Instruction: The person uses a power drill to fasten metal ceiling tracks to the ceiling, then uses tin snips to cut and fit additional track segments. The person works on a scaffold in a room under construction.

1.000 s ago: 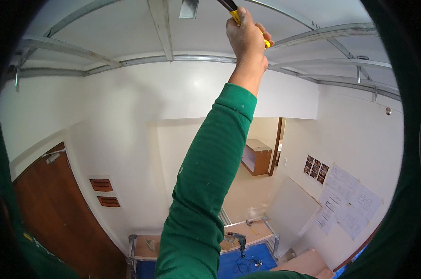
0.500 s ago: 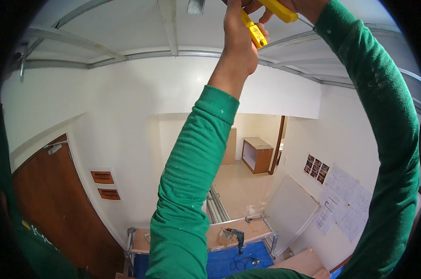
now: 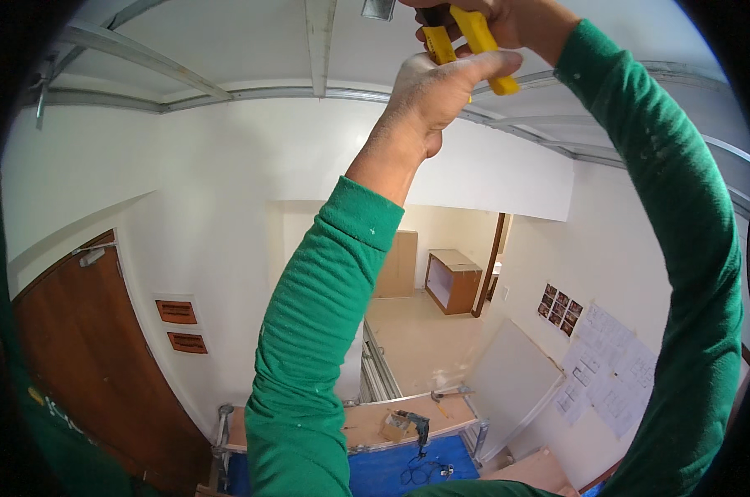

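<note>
A: Where does the yellow-handled tool (image 3: 480, 41) lie?
B: It lies at the upper end of the left hand (image 3: 429, 98); the thumb crosses one handle, so this hand is holding the tool.
A: And the right hand (image 3: 514, 23)?
B: It is above the left hand and to its right, with fingers behind the handles. How firmly it grips, I cannot tell. Neither hand is clearly nearer.
A: Which way goes the long axis?
B: From the right hand's fingers, slanting down past the left thumb; the tip is not visible.
A: And farther?
B: A metal strut (image 3: 320, 45) is left of both hands; a drill (image 3: 421, 427) is well below.
</note>
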`<state>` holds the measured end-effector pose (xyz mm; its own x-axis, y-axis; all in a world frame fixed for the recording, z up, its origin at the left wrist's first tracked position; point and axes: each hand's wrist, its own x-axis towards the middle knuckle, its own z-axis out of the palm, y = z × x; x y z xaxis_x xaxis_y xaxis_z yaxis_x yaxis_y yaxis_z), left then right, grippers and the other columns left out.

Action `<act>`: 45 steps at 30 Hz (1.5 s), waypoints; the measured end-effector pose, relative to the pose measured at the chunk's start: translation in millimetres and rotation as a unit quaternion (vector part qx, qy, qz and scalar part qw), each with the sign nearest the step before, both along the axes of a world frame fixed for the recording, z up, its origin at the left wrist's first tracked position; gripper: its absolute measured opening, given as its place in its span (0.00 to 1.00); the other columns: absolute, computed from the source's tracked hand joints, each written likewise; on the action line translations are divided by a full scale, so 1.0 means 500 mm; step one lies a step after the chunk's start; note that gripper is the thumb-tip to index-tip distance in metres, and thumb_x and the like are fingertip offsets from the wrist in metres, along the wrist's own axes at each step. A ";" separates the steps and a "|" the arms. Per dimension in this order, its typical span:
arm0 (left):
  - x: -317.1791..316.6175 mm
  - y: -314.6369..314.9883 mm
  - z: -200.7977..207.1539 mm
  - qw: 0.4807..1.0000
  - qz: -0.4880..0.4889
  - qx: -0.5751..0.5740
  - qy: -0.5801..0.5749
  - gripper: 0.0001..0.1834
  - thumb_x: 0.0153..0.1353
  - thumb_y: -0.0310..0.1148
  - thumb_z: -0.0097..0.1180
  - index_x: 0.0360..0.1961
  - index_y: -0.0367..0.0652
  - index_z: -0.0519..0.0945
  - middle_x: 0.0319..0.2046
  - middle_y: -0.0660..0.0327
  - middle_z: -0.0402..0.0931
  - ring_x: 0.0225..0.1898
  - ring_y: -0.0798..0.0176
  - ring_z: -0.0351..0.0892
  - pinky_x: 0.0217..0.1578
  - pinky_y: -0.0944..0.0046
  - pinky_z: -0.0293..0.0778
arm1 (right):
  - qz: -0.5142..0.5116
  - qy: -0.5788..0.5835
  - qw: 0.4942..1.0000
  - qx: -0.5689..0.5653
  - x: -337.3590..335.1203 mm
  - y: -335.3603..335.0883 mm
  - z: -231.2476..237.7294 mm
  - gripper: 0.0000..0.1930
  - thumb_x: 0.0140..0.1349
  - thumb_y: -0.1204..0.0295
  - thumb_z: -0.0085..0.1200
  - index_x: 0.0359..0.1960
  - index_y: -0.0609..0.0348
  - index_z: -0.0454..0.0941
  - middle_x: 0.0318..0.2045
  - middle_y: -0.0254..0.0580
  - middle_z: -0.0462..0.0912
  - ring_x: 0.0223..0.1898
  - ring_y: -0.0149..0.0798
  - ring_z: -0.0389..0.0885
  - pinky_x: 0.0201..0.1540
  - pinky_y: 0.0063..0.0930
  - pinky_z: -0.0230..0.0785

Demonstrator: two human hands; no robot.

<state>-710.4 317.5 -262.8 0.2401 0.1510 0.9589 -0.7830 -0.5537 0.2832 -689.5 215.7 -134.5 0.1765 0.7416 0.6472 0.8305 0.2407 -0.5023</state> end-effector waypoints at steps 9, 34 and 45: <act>-0.033 0.024 -0.011 0.994 -0.097 -0.020 -0.051 0.29 0.65 0.45 0.66 0.51 0.25 0.79 0.39 0.52 0.81 0.39 0.60 0.84 0.42 0.61 0.84 | -0.033 -0.080 0.995 0.041 -0.007 0.023 -0.005 0.21 0.75 0.55 0.52 0.49 0.64 0.78 0.38 0.43 0.82 0.36 0.38 0.83 0.42 0.37 0.78; -0.020 0.031 -0.006 0.985 0.159 -0.065 -0.018 0.26 0.59 0.44 0.69 0.46 0.30 0.80 0.35 0.56 0.80 0.39 0.62 0.80 0.43 0.62 0.74 | -0.041 -0.086 0.991 0.091 0.003 0.088 -0.034 0.18 0.68 0.59 0.61 0.42 0.66 0.81 0.37 0.45 0.82 0.36 0.39 0.78 0.42 0.39 0.74; 0.005 0.056 -0.005 0.995 0.079 -0.064 -0.007 0.27 0.68 0.46 0.64 0.53 0.30 0.77 0.40 0.53 0.83 0.41 0.60 0.85 0.48 0.60 0.81 | -0.062 -0.182 0.979 -0.069 -0.053 -0.111 0.022 0.20 0.76 0.59 0.45 0.51 0.67 0.75 0.43 0.57 0.84 0.40 0.52 0.88 0.46 0.50 0.83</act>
